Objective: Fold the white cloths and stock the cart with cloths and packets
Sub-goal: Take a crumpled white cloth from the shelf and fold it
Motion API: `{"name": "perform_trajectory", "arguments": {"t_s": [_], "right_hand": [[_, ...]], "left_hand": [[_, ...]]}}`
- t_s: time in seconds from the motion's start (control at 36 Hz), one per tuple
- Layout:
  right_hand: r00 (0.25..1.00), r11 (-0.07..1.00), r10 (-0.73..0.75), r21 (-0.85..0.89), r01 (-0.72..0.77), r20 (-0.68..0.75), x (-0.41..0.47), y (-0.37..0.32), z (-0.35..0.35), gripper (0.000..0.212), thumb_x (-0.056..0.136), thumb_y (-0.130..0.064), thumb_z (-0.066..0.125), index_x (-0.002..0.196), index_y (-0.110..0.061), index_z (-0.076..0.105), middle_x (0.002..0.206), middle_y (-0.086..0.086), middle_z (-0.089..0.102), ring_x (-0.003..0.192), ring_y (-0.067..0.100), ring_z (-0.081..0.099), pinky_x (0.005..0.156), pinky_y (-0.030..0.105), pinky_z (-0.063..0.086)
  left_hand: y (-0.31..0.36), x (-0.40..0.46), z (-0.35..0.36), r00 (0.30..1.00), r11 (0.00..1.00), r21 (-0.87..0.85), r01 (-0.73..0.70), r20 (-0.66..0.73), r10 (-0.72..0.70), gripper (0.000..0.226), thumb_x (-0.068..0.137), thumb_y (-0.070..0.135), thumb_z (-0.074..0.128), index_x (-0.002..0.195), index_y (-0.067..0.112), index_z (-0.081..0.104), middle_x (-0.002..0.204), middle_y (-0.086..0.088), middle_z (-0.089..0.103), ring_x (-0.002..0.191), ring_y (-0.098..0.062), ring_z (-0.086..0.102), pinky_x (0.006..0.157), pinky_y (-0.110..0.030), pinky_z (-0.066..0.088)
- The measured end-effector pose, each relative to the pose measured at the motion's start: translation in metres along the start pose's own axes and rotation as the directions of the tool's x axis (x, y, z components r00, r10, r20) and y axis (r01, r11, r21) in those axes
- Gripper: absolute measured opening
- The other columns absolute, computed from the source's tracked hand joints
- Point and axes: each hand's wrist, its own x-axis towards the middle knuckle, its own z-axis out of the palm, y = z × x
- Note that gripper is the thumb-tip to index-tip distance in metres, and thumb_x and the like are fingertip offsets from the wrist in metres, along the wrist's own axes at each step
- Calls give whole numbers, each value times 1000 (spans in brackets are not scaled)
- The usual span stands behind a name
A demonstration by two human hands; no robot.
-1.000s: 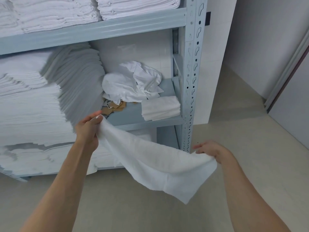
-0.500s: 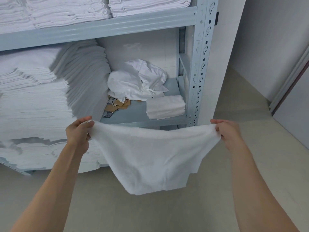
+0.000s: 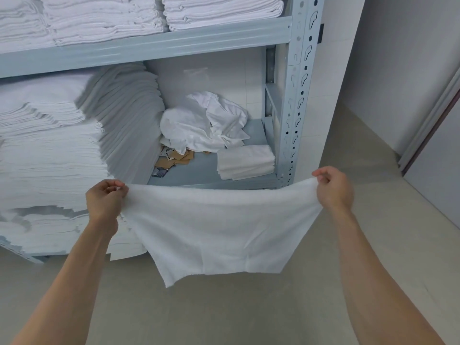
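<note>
A white cloth [image 3: 219,227] hangs spread out in the air in front of the shelf. My left hand [image 3: 104,199] pinches its upper left corner and my right hand [image 3: 333,186] pinches its upper right corner, so the top edge sags between them. On the grey shelf board [image 3: 199,174] behind lie a crumpled pile of white cloths [image 3: 199,125], a small stack of folded white cloths [image 3: 245,161] and several brown packets [image 3: 178,158].
Tall stacks of folded white linen [image 3: 62,145] fill the shelf's left side and the shelf above [image 3: 149,13]. A perforated grey upright [image 3: 296,95] marks the rack's right end. Beige floor [image 3: 249,307] lies below, a white wall and door frame [image 3: 428,135] to the right.
My right hand rose and moved right, pulling the cloth from a slanted drape into a flat spread sheet. My left hand kept its corner and stayed at about the same height.
</note>
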Motion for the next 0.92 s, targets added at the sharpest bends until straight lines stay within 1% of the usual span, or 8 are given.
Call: {"name": "perform_trajectory", "arguments": {"t_s": [0.17, 0.36, 0.44, 0.5, 0.61, 0.75, 0.83, 0.92], "right_hand": [[982, 980, 94, -189, -62, 164, 8, -4, 1, 26, 93, -5, 50, 100, -16, 72, 112, 10, 69, 104, 33, 62, 75, 30, 43], [850, 916, 305, -377, -138, 430, 17, -4, -4, 25, 88, -16, 62, 103, 4, 62, 105, 18, 64, 100, 33, 65, 73, 31, 46], [791, 934, 259, -352, -60, 553, 16, -5, -7, 48, 83, -33, 74, 122, -8, 60, 124, 10, 60, 113, 29, 59, 91, 37, 50], [741, 955, 194, -298, 8, 643, 16, -6, -10, 47, 78, -42, 81, 115, -21, 62, 125, 2, 56, 114, 23, 55, 93, 36, 48], [592, 928, 167, -329, 176, 788, 10, -6, -13, 48, 69, -51, 85, 108, -33, 65, 129, -6, 49, 124, 20, 49, 110, 41, 38], [686, 826, 165, -479, 297, 709, 7, 7, 3, 48, 76, -21, 83, 120, -21, 65, 130, 4, 48, 121, 30, 47, 94, 28, 42], [745, 882, 129, -418, 215, 655, 6, 21, 11, 39, 78, -2, 76, 114, -13, 68, 126, 9, 54, 110, 26, 52, 80, 24, 42], [814, 936, 86, -327, 132, 574, 7, 31, 15, 30, 77, 8, 73, 102, -7, 70, 113, 10, 55, 92, 21, 50, 69, 22, 39]], "left_hand": [[3, 1, 1, 996, 987, 132, -87, 6, 87, 30, 86, -2, 68, 71, 24, 62, 71, 2, 52, 67, -11, 47, 64, -27, 39], [2, 2, 3, 997, 977, 199, -80, 33, 75, 19, 84, -4, 71, 93, 13, 68, 94, -8, 64, 89, -28, 56, 82, -45, 50], [1, -2, 4, 993, 975, 203, -95, 87, 79, 24, 85, -6, 70, 101, 12, 69, 109, -11, 65, 91, -28, 56, 76, -39, 48], [-1, -6, 6, 986, 978, 184, -99, 147, 72, 23, 85, -6, 70, 100, 13, 72, 109, -11, 66, 89, -27, 58, 72, -31, 47], [0, -15, 9, 934, 971, 211, -112, 355, 31, 24, 78, 3, 81, 95, 20, 77, 104, -8, 69, 96, -23, 62, 88, -31, 48], [-1, -17, 15, 872, 728, 551, -407, 473, 129, 33, 69, 18, 91, 97, 29, 76, 106, 1, 56, 96, -18, 55, 83, -33, 43], [-5, -18, 19, 841, 600, 621, -504, 512, 176, 32, 68, 16, 92, 98, 18, 79, 96, 0, 52, 86, -16, 50, 75, -28, 36], [-10, -17, 21, 857, 580, 641, -503, 456, 239, 26, 70, 15, 90, 92, 6, 80, 91, -3, 55, 81, -19, 51, 70, -30, 35]]}}
